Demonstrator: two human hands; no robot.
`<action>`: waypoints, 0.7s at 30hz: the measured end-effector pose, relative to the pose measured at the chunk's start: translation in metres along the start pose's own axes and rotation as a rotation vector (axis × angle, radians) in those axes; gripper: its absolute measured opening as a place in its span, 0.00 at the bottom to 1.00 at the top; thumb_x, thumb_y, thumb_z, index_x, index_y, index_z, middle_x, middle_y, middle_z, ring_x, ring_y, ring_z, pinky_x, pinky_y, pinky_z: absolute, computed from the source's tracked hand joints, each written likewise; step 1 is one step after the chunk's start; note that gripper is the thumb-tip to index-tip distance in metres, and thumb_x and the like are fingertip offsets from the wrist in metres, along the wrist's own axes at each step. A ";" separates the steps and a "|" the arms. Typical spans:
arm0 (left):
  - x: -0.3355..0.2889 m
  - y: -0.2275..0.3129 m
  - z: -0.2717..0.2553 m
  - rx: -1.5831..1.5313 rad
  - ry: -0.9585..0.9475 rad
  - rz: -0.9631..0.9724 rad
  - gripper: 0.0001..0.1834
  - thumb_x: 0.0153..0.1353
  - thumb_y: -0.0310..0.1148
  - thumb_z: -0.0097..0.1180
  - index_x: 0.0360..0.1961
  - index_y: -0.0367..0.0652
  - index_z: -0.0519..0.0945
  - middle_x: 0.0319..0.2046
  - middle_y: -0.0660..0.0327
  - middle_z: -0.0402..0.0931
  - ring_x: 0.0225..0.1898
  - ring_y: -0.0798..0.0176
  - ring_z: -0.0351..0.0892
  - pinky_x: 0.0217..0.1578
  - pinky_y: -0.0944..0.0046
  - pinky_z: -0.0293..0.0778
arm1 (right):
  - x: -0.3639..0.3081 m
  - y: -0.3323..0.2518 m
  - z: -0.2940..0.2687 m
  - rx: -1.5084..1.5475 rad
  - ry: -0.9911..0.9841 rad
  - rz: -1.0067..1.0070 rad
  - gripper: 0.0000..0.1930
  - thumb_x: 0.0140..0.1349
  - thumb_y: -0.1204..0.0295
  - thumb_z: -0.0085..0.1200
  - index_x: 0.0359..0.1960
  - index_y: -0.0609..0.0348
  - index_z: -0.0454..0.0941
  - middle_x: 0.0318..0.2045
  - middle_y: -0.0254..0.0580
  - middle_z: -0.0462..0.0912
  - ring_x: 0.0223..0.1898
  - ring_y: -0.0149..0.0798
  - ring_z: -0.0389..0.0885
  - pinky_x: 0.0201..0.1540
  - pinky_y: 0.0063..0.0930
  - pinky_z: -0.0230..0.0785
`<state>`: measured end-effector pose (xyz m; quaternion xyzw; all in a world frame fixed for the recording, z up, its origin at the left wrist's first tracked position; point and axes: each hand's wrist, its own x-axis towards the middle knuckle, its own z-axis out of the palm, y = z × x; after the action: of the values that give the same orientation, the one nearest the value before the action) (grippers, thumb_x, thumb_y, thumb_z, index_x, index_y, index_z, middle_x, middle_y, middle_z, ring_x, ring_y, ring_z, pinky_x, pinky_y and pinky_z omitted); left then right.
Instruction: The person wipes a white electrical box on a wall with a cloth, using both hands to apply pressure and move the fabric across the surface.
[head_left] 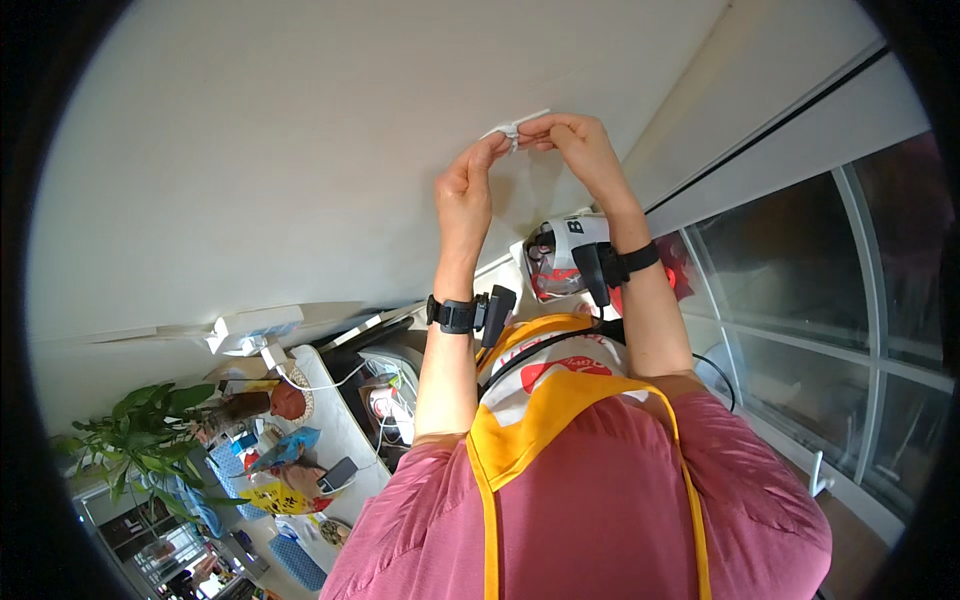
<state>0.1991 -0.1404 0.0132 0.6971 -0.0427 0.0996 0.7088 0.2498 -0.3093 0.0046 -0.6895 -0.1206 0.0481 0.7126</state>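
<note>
Both of my arms are raised toward a pale wall. My left hand has its fingers pressed together at a small white piece against the wall. From the other side, the bent fingers of my right hand meet the same piece. It looks thin and crumpled, with a flat white strip behind it; its exact kind is too small to make out. My fingers partly hide it. Each wrist wears a black strap with a black block on it.
Below my hands stands a bag with red and white packages. To the left are a wall outlet box with a plugged-in cable, a cluttered table with a phone, and a leafy plant. Glass window panels line the right.
</note>
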 end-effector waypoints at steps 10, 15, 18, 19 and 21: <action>0.009 -0.042 0.019 0.053 -0.038 -0.117 0.16 0.72 0.34 0.48 0.47 0.32 0.82 0.41 0.54 0.85 0.46 0.64 0.82 0.51 0.66 0.74 | -0.005 0.018 -0.022 -0.019 0.089 0.077 0.17 0.67 0.75 0.38 0.43 0.71 0.81 0.40 0.47 0.85 0.43 0.36 0.84 0.50 0.27 0.74; 0.022 -0.027 0.037 -0.085 -0.089 -0.025 0.16 0.72 0.33 0.47 0.46 0.31 0.82 0.41 0.53 0.84 0.47 0.62 0.82 0.52 0.64 0.74 | 0.000 0.029 -0.040 0.185 0.164 -0.067 0.16 0.66 0.77 0.39 0.40 0.73 0.82 0.35 0.46 0.86 0.39 0.35 0.84 0.46 0.28 0.77; 0.015 -0.072 0.035 -0.036 -0.107 -0.120 0.17 0.72 0.34 0.46 0.46 0.30 0.82 0.42 0.53 0.84 0.47 0.63 0.82 0.52 0.65 0.74 | -0.004 0.058 -0.034 0.089 0.183 0.060 0.16 0.66 0.77 0.39 0.40 0.73 0.82 0.35 0.47 0.86 0.39 0.35 0.84 0.47 0.28 0.76; 0.016 -0.076 0.036 -0.035 -0.111 -0.115 0.17 0.72 0.34 0.46 0.46 0.30 0.82 0.42 0.53 0.84 0.47 0.63 0.82 0.52 0.65 0.74 | -0.008 0.061 -0.033 0.082 0.185 0.096 0.16 0.66 0.77 0.39 0.40 0.72 0.82 0.36 0.46 0.86 0.40 0.35 0.84 0.47 0.27 0.76; 0.012 -0.080 0.040 0.009 -0.031 -0.138 0.17 0.73 0.34 0.46 0.47 0.29 0.81 0.42 0.53 0.84 0.47 0.62 0.82 0.52 0.65 0.74 | -0.005 0.058 -0.039 0.074 0.190 0.136 0.16 0.66 0.77 0.39 0.40 0.72 0.82 0.36 0.46 0.86 0.40 0.35 0.84 0.47 0.27 0.76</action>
<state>0.2298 -0.1800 -0.0614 0.7030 -0.0049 0.0397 0.7100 0.2597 -0.3457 -0.0542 -0.6707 -0.0037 0.0352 0.7409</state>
